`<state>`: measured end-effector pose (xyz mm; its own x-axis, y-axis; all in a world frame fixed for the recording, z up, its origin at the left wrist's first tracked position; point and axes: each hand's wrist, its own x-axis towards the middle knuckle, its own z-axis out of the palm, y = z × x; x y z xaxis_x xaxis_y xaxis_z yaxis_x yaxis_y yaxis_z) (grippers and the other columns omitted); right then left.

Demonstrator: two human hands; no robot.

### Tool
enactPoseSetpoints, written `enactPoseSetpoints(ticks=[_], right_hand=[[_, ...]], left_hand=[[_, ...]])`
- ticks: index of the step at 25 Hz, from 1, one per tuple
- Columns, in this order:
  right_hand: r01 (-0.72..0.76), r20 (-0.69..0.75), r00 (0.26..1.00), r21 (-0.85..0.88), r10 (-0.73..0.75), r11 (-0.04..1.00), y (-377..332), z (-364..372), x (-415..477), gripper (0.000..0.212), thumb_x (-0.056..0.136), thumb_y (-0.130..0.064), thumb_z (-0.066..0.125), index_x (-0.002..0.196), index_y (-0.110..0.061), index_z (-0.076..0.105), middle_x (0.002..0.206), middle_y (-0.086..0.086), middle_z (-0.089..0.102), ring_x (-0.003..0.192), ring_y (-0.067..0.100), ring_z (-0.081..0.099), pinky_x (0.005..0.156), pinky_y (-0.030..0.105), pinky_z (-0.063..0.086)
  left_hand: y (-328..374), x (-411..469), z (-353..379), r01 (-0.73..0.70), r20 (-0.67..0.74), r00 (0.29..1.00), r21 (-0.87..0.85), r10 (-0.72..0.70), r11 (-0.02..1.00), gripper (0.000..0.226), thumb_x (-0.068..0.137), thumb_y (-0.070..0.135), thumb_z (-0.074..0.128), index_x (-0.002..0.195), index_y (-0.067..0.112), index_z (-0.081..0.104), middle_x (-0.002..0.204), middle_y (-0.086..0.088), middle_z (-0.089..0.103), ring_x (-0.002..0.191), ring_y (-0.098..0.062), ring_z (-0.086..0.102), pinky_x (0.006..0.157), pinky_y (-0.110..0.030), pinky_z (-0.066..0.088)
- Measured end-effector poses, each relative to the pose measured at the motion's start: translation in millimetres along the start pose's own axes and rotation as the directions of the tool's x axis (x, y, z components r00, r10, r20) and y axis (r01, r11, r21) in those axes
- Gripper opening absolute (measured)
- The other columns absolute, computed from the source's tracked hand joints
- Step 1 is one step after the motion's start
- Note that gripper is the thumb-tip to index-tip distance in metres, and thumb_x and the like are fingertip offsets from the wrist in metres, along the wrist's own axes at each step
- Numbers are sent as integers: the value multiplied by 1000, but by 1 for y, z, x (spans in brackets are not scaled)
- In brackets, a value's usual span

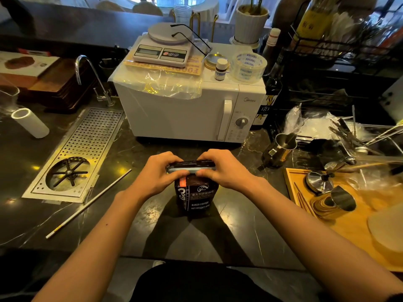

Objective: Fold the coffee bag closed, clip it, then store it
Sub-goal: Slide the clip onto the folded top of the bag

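A black coffee bag (195, 197) with white lettering stands upright on the dark marble counter, in front of the microwave. Its top is folded over into a flat band. A long grey-blue clip (189, 170) lies along that folded top. My left hand (160, 173) grips the left end of the fold and clip. My right hand (224, 170) grips the right end, thumb on the front. The fingers of both hands hide the ends of the clip and most of the fold.
A white microwave (185, 110) stands just behind the bag, carrying a scale (162, 49) and a tape roll (248, 65). A perforated drip tray (82, 153) and a thin white rod (87, 203) lie to the left. Steel pitchers (281, 149) and a wooden tray (349, 223) crowd the right.
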<state>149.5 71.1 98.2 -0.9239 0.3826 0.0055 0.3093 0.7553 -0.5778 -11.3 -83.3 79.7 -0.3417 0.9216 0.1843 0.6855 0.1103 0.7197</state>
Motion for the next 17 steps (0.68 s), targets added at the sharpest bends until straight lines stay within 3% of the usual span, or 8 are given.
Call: enactPoseSetpoints(ticks=[2,5,9,13,17], right_hand=[[-25,-19,999,77,26,997,10,-1,-7,30,84,-23,74,113,-16,68,102,-3,65,94,10,57,80,22,45],[-51,-165,982,215,88,975,18,8,-18,26,81,-15,77,106,-15,72,97,-4,68,91,12,62,81,22,47],[-98,-196,967,310,164,946,20,11,-17,25,76,-21,81,100,-19,72,88,-5,70,86,13,65,75,24,52],[-120,-215,947,447,237,886,28,12,-23,23,78,-16,80,98,-23,71,87,-8,71,83,6,68,75,23,56],[-111,-244,928,544,283,832,31,23,-28,23,81,-9,77,102,-15,72,93,5,74,90,21,71,83,42,59]], left_hand=[[-2,-3,3,18,-31,999,-15,-18,1000,21,83,23,76,102,14,73,88,-1,66,83,-15,62,71,-27,47],[-2,-3,5,36,-42,998,-27,-38,999,21,83,22,76,103,15,73,88,1,65,84,-13,60,71,-24,44],[-5,-4,5,71,-43,996,-76,-74,995,23,83,23,75,105,17,72,90,2,66,87,-12,61,72,-25,48],[-7,-10,12,130,-104,982,-229,-157,965,23,78,24,80,99,20,73,89,6,70,85,-4,65,68,-11,48],[-9,-18,26,234,-150,924,-502,-350,833,23,72,21,82,92,27,75,87,8,76,85,-7,71,68,-17,55]])
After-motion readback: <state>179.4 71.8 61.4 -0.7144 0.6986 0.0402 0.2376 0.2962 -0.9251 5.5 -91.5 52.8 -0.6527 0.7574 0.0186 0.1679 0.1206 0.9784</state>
